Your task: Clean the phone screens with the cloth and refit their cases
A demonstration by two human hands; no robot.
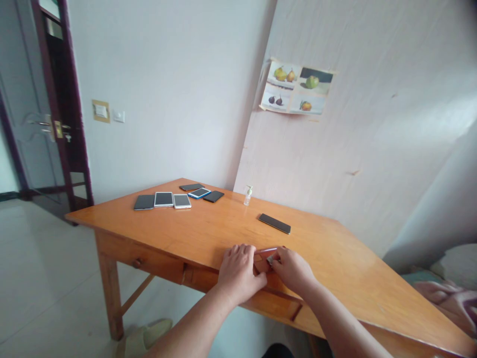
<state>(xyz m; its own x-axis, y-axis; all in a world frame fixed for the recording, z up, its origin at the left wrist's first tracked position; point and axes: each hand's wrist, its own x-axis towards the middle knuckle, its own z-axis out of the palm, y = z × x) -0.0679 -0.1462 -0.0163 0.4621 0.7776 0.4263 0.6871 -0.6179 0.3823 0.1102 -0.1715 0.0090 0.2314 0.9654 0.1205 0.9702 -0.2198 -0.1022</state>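
So the reddish phone (262, 262) was at the near edge of the wooden table (320, 253), right between both hands. The left hand (240, 271) had it gripped by its left side, fingers over toward the far end and thumb down at the near end. The right hand (292, 268) was pinching a small pale scrap (270, 260) right at the phone's face; too tiny to tell what it was. Couldn't tell if the phone actually touched the tabletop either, since the hands hid a lot of it.

Just past the hands a long dark phone (275, 223) lay flat, and a clear pump bottle (248, 196) stood upright farther back. Over on the left there was a bunch more: a dark grey phone (144, 202), a big white phone (164, 199) and a smaller white phone (182, 201) in a row, with a blue-edged phone (199, 193) and a black phone (214, 197) just beside them, plus another dark one behind.
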